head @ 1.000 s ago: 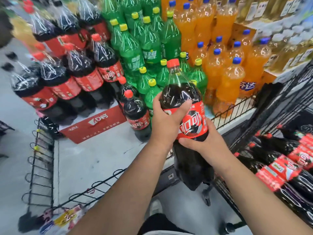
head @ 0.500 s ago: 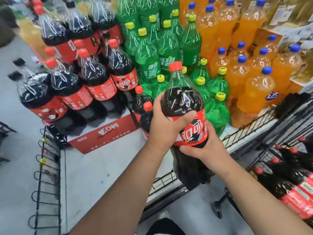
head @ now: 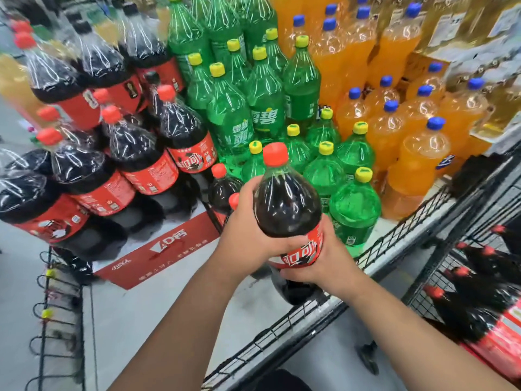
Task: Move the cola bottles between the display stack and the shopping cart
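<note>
Grey shop floor (head: 17, 292), wire-railed white platform (head: 146, 320), green bottles (head: 229, 114), orange bottles (head: 420, 156).

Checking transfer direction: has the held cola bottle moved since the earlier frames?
Yes. The cola bottle moved toward the display stack: its base, earlier outside the wire rail, now hangs inside it.

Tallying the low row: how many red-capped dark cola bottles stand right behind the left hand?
2 cola bottles: one beside the held bottle's neck, one mostly behind the left hand; others possibly hidden.
</note>
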The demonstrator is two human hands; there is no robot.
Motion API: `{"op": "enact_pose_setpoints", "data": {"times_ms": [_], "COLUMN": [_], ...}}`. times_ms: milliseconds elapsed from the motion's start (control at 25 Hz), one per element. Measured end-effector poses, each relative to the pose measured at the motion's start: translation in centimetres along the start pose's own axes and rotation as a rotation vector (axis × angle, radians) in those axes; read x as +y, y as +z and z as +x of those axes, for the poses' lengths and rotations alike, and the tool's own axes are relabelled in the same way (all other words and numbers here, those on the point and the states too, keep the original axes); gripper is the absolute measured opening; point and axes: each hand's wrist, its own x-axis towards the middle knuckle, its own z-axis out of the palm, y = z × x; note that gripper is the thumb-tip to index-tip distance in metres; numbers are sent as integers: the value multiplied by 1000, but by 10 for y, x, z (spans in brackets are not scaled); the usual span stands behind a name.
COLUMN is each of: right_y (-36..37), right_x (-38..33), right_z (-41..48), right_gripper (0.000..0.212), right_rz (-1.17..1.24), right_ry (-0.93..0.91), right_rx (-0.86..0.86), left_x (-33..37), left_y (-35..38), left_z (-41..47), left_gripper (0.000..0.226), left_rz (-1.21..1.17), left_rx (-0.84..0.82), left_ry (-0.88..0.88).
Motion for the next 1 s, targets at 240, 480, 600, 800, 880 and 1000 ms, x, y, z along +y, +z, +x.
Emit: {"op": "enact_pose_setpoints", "data": {"times_ms": [240,480,600,800,880,1000], "right_y": [10,20,22,26,25,22], "right_x": [25,48,56,65,68,68], "right_z": [4,2,2,0,1,0], "right_gripper": [111,109,107,116,119,115], "right_rz": [-108,-143,-163,-229,-253,-310], "right_ry": [-6,54,82,128,127,156], "right_rx": [-7,-41,-82,-109,-119,-133], "left_x": [-21,-52,-66,-82,-88,-93], "left_y": [3,18,25,38,41,44], "left_z": [-14,-28,-36,-43,-43,-43], "left_gripper": [105,108,108,117,115,110], "left_rz": [94,96,122,174,159,160], "left_rx": [-44,15,39,84,94,97], "left_ry": [-1,-29,-69,-98,-102,-111]}}
